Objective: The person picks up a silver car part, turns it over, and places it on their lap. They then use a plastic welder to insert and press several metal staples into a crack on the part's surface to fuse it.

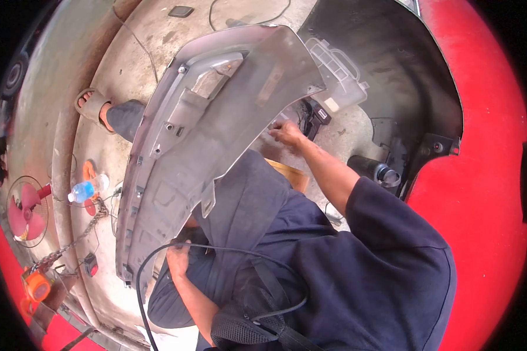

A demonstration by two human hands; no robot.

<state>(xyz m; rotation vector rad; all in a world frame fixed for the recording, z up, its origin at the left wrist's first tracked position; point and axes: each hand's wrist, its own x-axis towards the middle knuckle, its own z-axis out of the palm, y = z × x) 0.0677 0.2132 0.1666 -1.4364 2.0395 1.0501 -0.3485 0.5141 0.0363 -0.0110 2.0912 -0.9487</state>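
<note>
A large grey car bumper [216, 134] leans across my lap, its inner side with clips and brackets towards me. My left hand [178, 258] is closed at the bumper's lower edge, with a black cable [228, 248] crossing over it; part of its fingers is hidden. Near the opposite edge of the bumper, my right hand [288, 134] has its fingers curled together. Whatever it may hold is too small to make out. Just beyond that hand lies a dark tool [319, 115], partly covered, on the floor.
A clear plastic case [338, 76] rests by a big black panel [386, 64]. Beside it are a dark cylinder [369, 168] and red bodywork [480, 193]. On my left are a bottle [83, 191], a chain [93, 221], a fan [26, 210] and a sandalled foot [95, 108].
</note>
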